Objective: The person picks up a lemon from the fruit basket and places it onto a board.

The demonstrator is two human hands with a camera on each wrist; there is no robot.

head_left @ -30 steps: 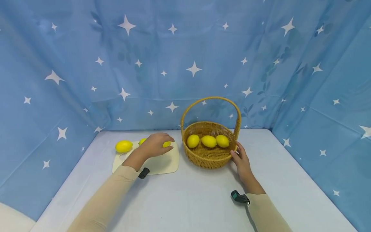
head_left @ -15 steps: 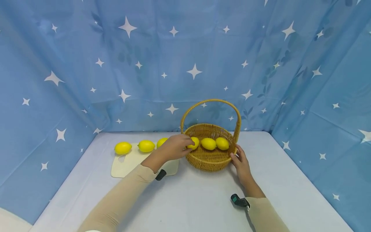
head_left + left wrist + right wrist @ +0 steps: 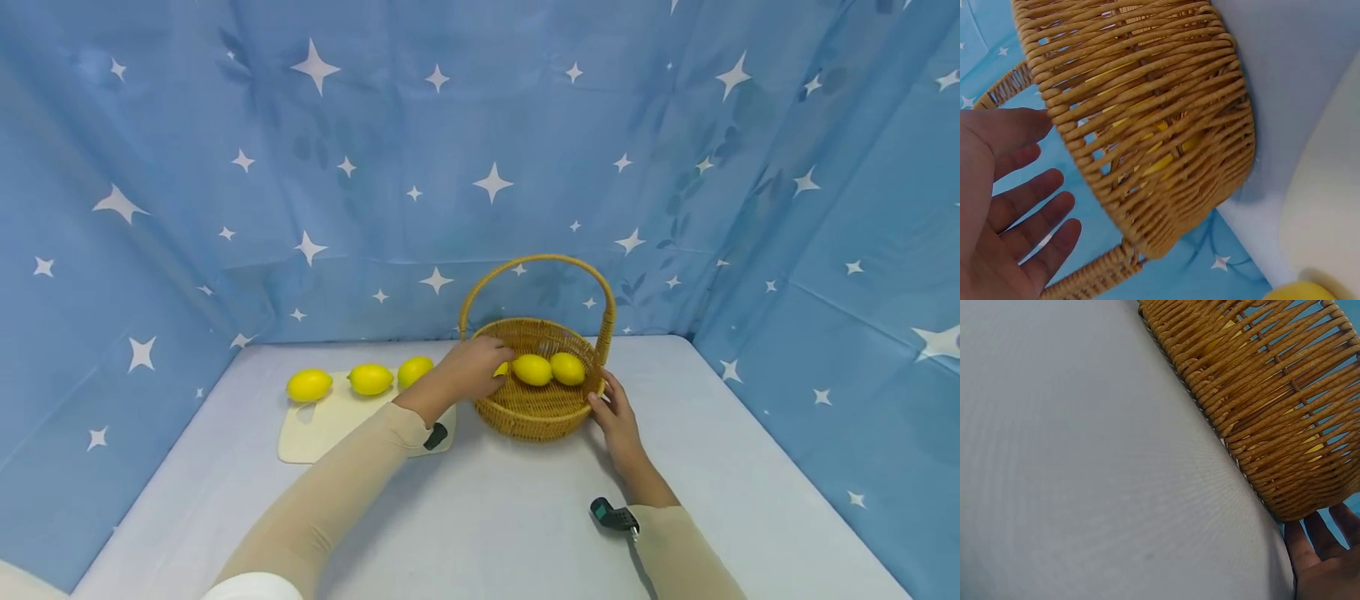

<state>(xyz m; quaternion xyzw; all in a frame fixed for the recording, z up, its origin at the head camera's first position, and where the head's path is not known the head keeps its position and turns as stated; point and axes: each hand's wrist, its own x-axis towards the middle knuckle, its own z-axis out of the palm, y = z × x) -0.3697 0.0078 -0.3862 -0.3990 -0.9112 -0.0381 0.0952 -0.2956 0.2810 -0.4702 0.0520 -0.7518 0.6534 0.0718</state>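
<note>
A wicker basket [image 3: 532, 427] with a tall handle stands at the table's back. Inside it, two lemons [image 3: 532, 370] show fully; another lemon [image 3: 502, 369] by the left rim is mostly behind my left hand [image 3: 471, 367]. That hand reaches to the basket's left rim. In the left wrist view, its extended, spread fingers [image 3: 1047, 187] hold nothing, and the thumb is at the rim. My right hand [image 3: 621, 421] rests against the basket's right side, its fairly straight fingers [image 3: 1325, 540] touching the outer wall. Three more lemons [image 3: 371, 379] lie in a row to the left.
A cream cutting board [image 3: 322, 433] lies left of the basket, under or beside the row of lemons, partly covered by my left forearm. A white cloth covers the table [image 3: 510, 517]. A blue star-patterned curtain [image 3: 375, 208] surrounds the back and sides.
My left hand has moved right, from above the rightmost lemon on the board to the basket's left rim, uncovering the lemons in the row. The right hand has stayed at the basket.
</note>
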